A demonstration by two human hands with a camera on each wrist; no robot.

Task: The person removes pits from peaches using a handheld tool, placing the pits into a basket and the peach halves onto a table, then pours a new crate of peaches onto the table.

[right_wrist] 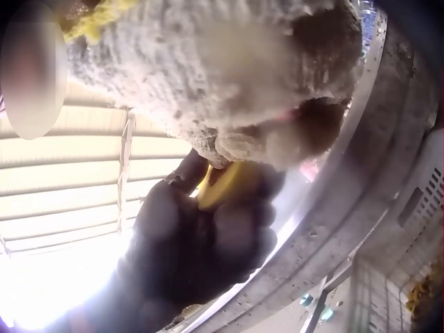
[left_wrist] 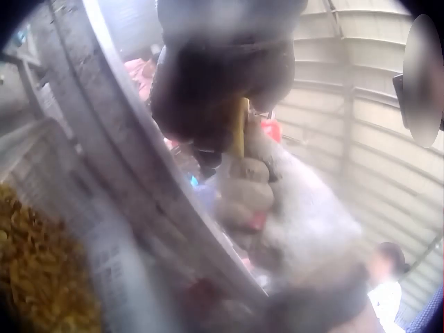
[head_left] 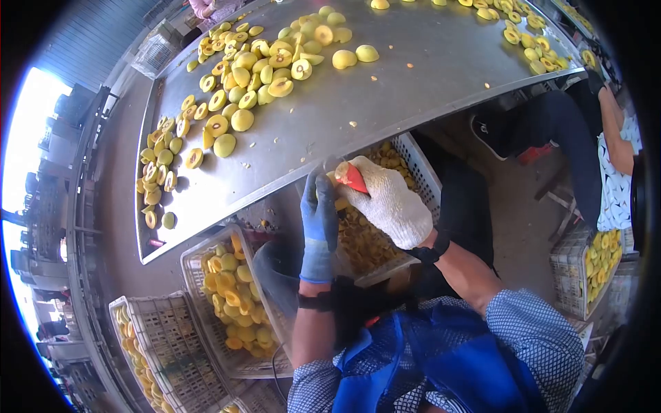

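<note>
My left hand (head_left: 319,224), in a blue-grey glove, pinches a yellow fruit half (right_wrist: 227,187) between thumb and fingers. Against it works my right hand (head_left: 391,201), in a white knitted glove, its fingers curled around a red handle (head_left: 353,178). The far end of that handle is hidden at the fruit, and I cannot tell what tool it is. In the left wrist view the fruit's yellow edge shows between the dark glove and the white fingertips. Both hands are near the metal table's (head_left: 330,131) front edge, above a white crate (head_left: 423,165) of yellow fruit pieces.
Halved yellow fruit (head_left: 265,69) lies heaped on the table's left part, with more at the far right. Crates of fruit (head_left: 231,296) stand at lower left. Another fruit crate (head_left: 571,275) is at right, beside a seated person (head_left: 616,158).
</note>
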